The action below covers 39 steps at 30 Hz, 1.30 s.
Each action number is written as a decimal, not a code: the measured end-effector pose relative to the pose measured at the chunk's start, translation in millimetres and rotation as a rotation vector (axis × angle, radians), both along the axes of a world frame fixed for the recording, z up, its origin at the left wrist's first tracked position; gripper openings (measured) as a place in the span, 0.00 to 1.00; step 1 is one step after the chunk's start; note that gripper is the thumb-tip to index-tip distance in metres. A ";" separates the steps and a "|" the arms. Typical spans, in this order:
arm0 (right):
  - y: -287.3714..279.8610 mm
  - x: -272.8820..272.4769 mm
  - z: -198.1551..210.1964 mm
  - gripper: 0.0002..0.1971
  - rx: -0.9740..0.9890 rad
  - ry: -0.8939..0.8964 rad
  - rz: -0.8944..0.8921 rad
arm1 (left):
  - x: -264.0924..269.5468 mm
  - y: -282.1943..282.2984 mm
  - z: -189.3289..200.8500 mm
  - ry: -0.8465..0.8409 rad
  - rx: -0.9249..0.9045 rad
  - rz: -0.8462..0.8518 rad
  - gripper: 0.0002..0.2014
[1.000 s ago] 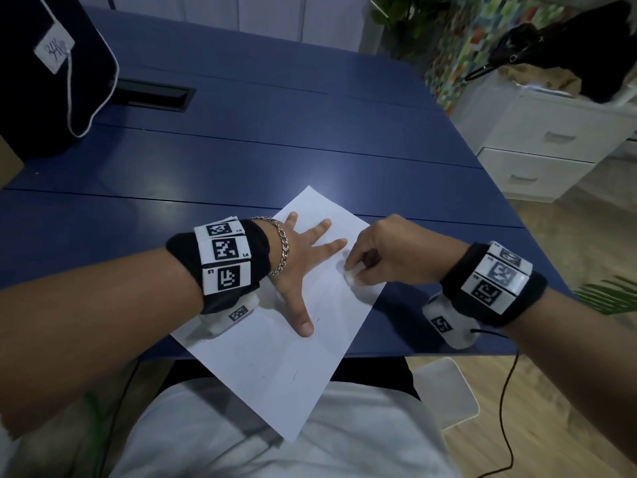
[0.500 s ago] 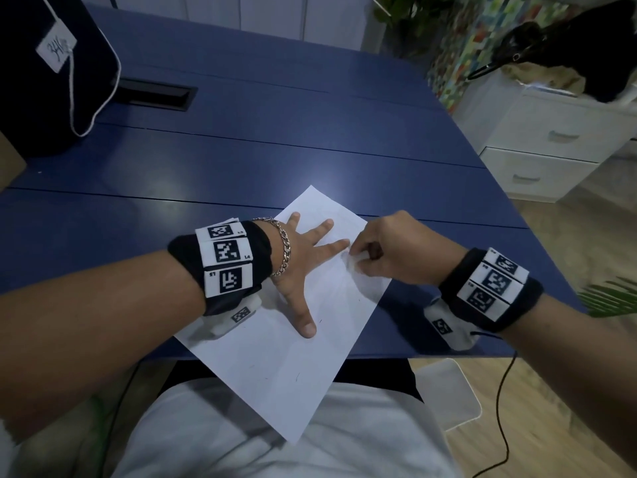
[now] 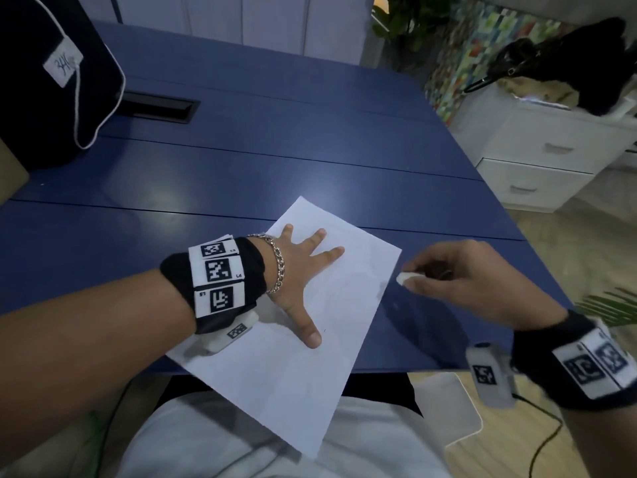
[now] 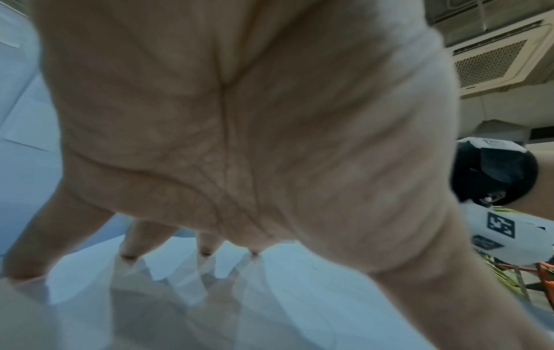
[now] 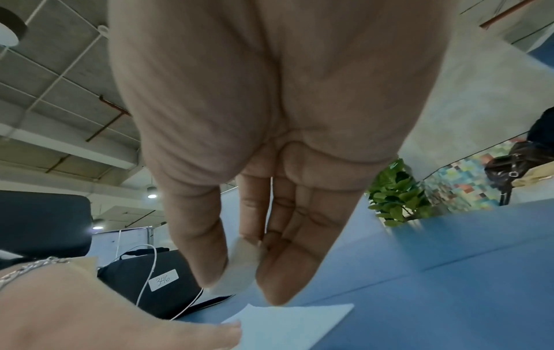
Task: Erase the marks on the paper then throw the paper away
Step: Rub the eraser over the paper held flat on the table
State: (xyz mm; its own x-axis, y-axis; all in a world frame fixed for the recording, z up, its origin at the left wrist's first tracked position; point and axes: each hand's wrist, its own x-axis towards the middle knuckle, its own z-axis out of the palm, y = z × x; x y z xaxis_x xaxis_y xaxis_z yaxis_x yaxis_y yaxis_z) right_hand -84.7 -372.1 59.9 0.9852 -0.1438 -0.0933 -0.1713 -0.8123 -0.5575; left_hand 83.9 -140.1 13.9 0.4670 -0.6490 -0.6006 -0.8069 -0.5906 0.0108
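A white sheet of paper (image 3: 275, 374) lies slantwise on the blue table (image 3: 275, 160), its near corner hanging over the front edge above my lap. My left hand (image 3: 303, 270) lies flat on the paper with fingers spread, pressing it down; the left wrist view shows the palm (image 4: 239, 130) above the sheet (image 4: 270, 296). My right hand (image 3: 448, 274) hovers just right of the paper's right edge and pinches a small white eraser (image 3: 405, 278) between thumb and fingers. The eraser (image 5: 242, 262) shows in the right wrist view, above the paper's corner (image 5: 293, 322).
A dark bag (image 3: 51, 81) with a white cord and a label stands at the table's far left, beside a black cable hatch (image 3: 155, 108). White drawers (image 3: 544, 157) with a black bag on top stand to the right, off the table.
My right hand, which was rubbing the eraser on the paper beside my left fingers, has lifted and moved right, off the sheet. The left hand stays pressed on the paper.
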 end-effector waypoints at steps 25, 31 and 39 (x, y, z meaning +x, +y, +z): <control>85.0 34.8 -29.9 0.05 -0.320 0.081 0.406 | 18.4 12.2 -14.9 -0.009 -0.019 -0.092 0.78; 68.4 58.0 -32.9 0.09 -0.347 0.019 0.266 | 19.4 12.7 -14.6 0.001 -0.014 -0.087 0.80; 62.7 68.4 -27.6 0.08 -0.292 0.109 0.390 | 17.6 11.4 -13.5 -0.009 -0.021 -0.080 0.81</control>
